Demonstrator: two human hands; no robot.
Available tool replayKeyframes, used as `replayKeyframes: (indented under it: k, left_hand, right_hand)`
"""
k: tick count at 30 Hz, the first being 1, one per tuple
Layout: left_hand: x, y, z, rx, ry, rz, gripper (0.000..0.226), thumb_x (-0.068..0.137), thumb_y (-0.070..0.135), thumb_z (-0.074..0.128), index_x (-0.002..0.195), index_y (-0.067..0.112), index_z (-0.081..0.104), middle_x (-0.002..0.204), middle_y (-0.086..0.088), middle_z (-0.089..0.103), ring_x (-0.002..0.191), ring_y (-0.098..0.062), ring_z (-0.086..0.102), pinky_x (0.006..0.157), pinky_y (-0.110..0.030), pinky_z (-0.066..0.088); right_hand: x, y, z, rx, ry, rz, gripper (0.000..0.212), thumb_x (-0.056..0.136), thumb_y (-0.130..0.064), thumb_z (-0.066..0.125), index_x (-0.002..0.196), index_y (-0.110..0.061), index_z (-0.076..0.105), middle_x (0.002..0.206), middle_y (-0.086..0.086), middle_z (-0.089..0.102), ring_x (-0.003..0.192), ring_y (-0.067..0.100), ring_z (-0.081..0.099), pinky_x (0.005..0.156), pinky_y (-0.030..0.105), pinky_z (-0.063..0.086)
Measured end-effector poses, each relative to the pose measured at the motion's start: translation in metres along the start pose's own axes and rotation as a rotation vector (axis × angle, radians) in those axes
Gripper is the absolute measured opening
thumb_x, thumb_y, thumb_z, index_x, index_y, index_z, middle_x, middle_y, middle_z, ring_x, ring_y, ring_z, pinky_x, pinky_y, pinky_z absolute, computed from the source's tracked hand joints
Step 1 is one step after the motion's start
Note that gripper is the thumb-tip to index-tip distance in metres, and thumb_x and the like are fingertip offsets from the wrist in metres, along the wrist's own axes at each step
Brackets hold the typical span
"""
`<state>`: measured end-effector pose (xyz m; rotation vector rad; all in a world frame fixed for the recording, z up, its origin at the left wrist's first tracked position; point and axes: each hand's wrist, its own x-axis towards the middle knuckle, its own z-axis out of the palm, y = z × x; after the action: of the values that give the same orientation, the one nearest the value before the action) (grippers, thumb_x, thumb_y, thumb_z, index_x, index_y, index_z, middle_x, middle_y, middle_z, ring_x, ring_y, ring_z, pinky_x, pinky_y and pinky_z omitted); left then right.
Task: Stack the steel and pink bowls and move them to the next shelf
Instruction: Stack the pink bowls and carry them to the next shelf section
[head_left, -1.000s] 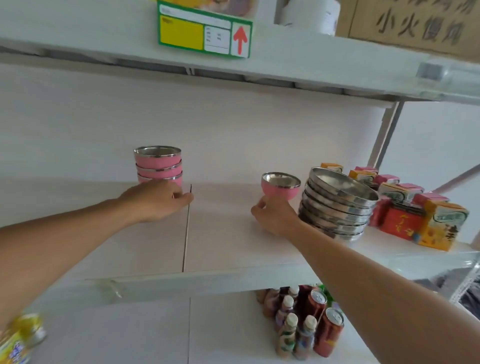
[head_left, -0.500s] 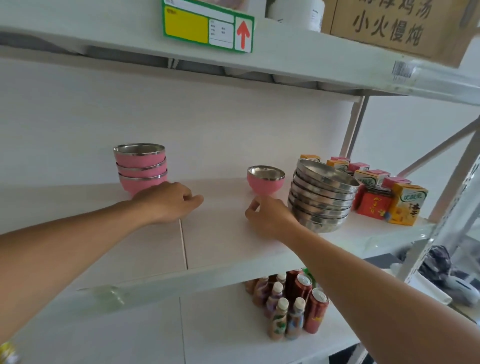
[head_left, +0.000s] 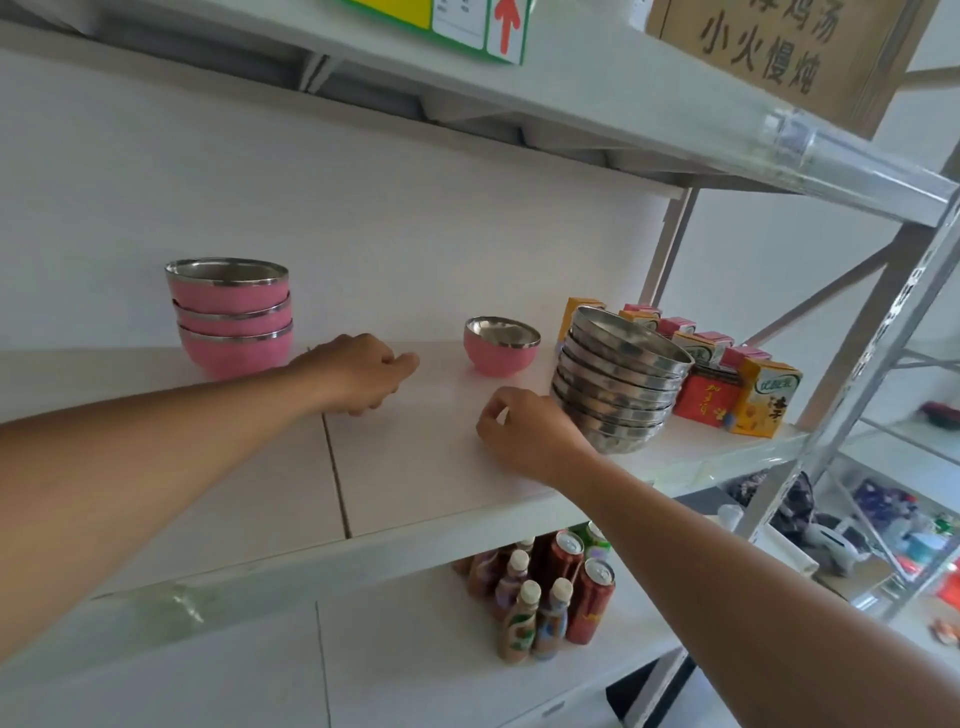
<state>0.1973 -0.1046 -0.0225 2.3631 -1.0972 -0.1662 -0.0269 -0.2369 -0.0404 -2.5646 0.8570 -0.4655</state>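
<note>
A stack of three pink bowls (head_left: 234, 322) with steel rims stands at the back left of the white shelf (head_left: 415, 467). A single pink bowl (head_left: 500, 353) sits at mid-shelf. To its right leans a stack of several steel bowls (head_left: 618, 384). My left hand (head_left: 358, 371) rests on the shelf to the right of the pink stack, fingers curled, holding nothing. My right hand (head_left: 524, 428) hovers in front of the single pink bowl, beside the steel stack's base, fingers curled and apart from both.
Juice cartons and a red box (head_left: 727, 379) crowd the shelf's right end. Bottles and cans (head_left: 545, 597) stand on the shelf below. A cardboard box (head_left: 769, 52) and a green label (head_left: 467, 26) sit on the upper shelf. Metal uprights (head_left: 883, 338) frame the right side.
My left hand has slid right, away from the pink stack. My right hand has drawn back from the single pink bowl toward the steel stack. The view has swung to the right.
</note>
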Motion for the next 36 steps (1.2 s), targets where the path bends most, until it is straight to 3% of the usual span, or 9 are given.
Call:
replayKeyframes:
  k: [5, 9, 13, 18, 21, 28, 36]
  left_hand:
    - [0.035, 0.04, 0.005, -0.044, -0.076, -0.092, 0.07, 0.108, 0.069, 0.037, 0.107, 0.012, 0.077, 0.092, -0.007, 0.082, 0.067, -0.023, 0.075, 0.062, -0.029, 0.054]
    - [0.067, 0.075, 0.018, -0.054, -0.117, -0.176, 0.078, 0.108, 0.073, 0.029, 0.124, 0.007, 0.066, 0.101, -0.009, 0.081, 0.078, -0.025, 0.076, 0.066, -0.032, 0.054]
    - [0.097, 0.106, 0.038, -0.089, -0.106, -0.256, 0.065, 0.109, 0.071, 0.033, 0.125, 0.012, 0.055, 0.106, -0.015, 0.084, 0.065, -0.024, 0.066, 0.061, -0.029, 0.05]
    - [0.112, 0.125, 0.058, -0.277, -0.124, -0.321, 0.041, 0.109, 0.033, 0.043, 0.117, 0.004, 0.071, 0.083, -0.011, 0.075, 0.05, -0.016, 0.053, 0.049, -0.024, 0.039]
    - [0.109, 0.128, 0.057, -0.366, -0.056, -0.346, 0.033, 0.109, 0.023, 0.044, 0.11, 0.005, 0.071, 0.08, -0.012, 0.074, 0.047, -0.014, 0.052, 0.041, -0.02, 0.039]
    - [0.055, 0.103, -0.007, -0.382, 0.04, -0.319, 0.032, 0.105, 0.022, 0.045, 0.093, 0.007, 0.071, 0.057, -0.004, 0.071, 0.037, -0.01, 0.05, 0.037, -0.017, 0.039]
    - [-0.02, 0.05, -0.138, -0.292, 0.298, -0.354, 0.033, 0.104, 0.027, 0.049, 0.09, 0.007, 0.072, 0.057, -0.005, 0.073, 0.033, -0.009, 0.048, 0.035, -0.015, 0.035]
  right_hand:
    - [0.003, 0.003, 0.0, -0.006, -0.06, -0.051, 0.021, 0.098, -0.039, 0.059, 0.109, -0.026, 0.07, 0.091, -0.008, 0.063, 0.089, 0.024, 0.069, 0.07, 0.034, 0.059]
    - [0.007, 0.01, 0.006, -0.025, -0.063, -0.116, 0.023, 0.097, -0.044, 0.057, 0.105, -0.026, 0.069, 0.096, -0.003, 0.069, 0.087, 0.026, 0.068, 0.071, 0.036, 0.06]
    - [0.012, 0.017, 0.011, -0.046, -0.076, -0.185, 0.027, 0.094, -0.044, 0.053, 0.104, -0.023, 0.068, 0.09, -0.002, 0.064, 0.075, 0.025, 0.059, 0.066, 0.037, 0.056]
    - [0.012, 0.023, 0.008, -0.003, -0.111, -0.253, 0.026, 0.093, -0.042, 0.052, 0.099, -0.02, 0.063, 0.089, 0.002, 0.066, 0.078, 0.028, 0.062, 0.069, 0.04, 0.06]
    - [0.014, 0.022, 0.004, 0.0, -0.139, -0.273, 0.026, 0.095, -0.042, 0.053, 0.101, -0.019, 0.064, 0.092, 0.003, 0.067, 0.081, 0.03, 0.064, 0.074, 0.043, 0.063]
    - [0.026, 0.006, 0.003, -0.051, -0.184, -0.247, 0.025, 0.095, -0.045, 0.051, 0.102, -0.025, 0.064, 0.094, -0.002, 0.064, 0.083, 0.022, 0.063, 0.076, 0.04, 0.061]
    - [0.043, -0.038, 0.015, 0.014, -0.184, -0.237, 0.016, 0.093, -0.042, 0.057, 0.091, -0.031, 0.067, 0.087, -0.007, 0.071, 0.077, 0.016, 0.067, 0.062, 0.031, 0.051]
